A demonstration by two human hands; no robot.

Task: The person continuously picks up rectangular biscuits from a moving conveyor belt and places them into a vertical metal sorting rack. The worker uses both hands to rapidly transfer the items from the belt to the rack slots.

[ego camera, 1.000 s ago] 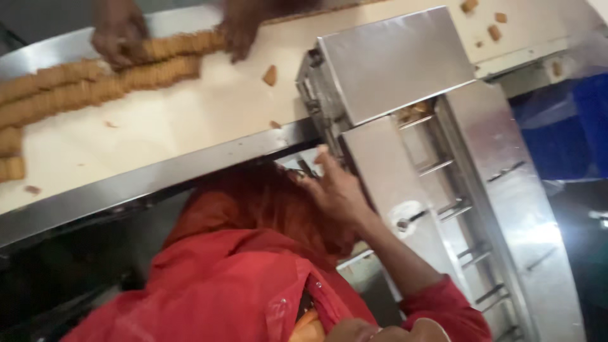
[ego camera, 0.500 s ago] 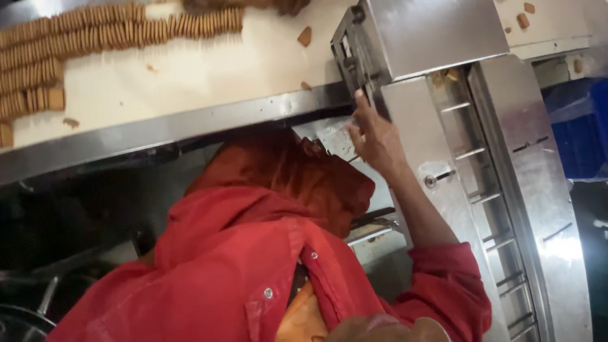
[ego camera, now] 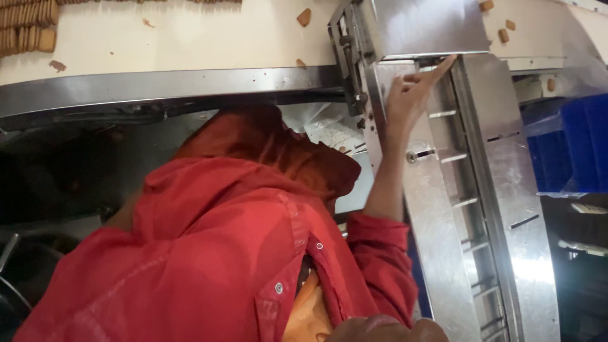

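My right hand, on an arm in a red sleeve, reaches up to a slanted steel chute with cross rungs. Its index finger is stretched out and its tip touches the chute's top rung, just under a steel cover plate. The other fingers are loosely curled and the hand holds nothing. My red shirt fills the lower left. My left hand is out of sight.
A cream conveyor belt with a steel edge runs across the top. It carries rows of brown biscuits at the far left and loose broken pieces. A blue crate stands at the right.
My right hand has climbed from the belt's lower edge up to the top of the chute. Another person's hands at the biscuit rows have left the view.
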